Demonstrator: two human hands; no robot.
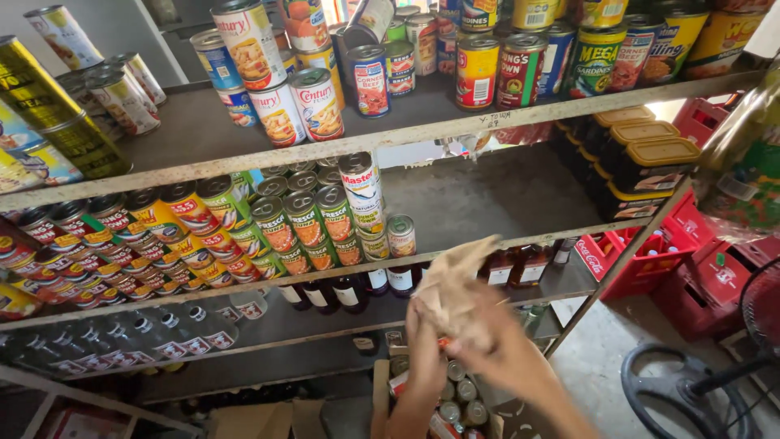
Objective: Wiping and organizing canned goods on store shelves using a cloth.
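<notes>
left hand [424, 345]: reaching up from bottom centre, fingers wrapping around the lower edge of a crumpled brown paper piece [455, 284], gripping it
right hand [500, 349]: coming in from lower right, fingers closing on the same paper from the other side; blurred, exact finger spread hard to tell
crumpled brown paper piece: being held up between both hands, in front of the lower shelf edge, sitting above an open box of cans [455, 394]
open box of cans: lying on the floor just below the hands, silver can tops showing, cardboard flaps partly hidden by the arms
metal shelf rack [487, 122]: standing behind the hands, tiers slanting across the view
top tier: carrying mixed tins [317, 102], some stacked
middle tier: holding rows of small green and red cans [305, 219] on the left, right half bare
lower tier: lining up dark bottles [349, 293] and clear bottles [162, 333]
red crates [642, 260]: sitting on the floor to the right of the rack
black fan [691, 390]: lying at bottom right, well apart from the hands
</notes>
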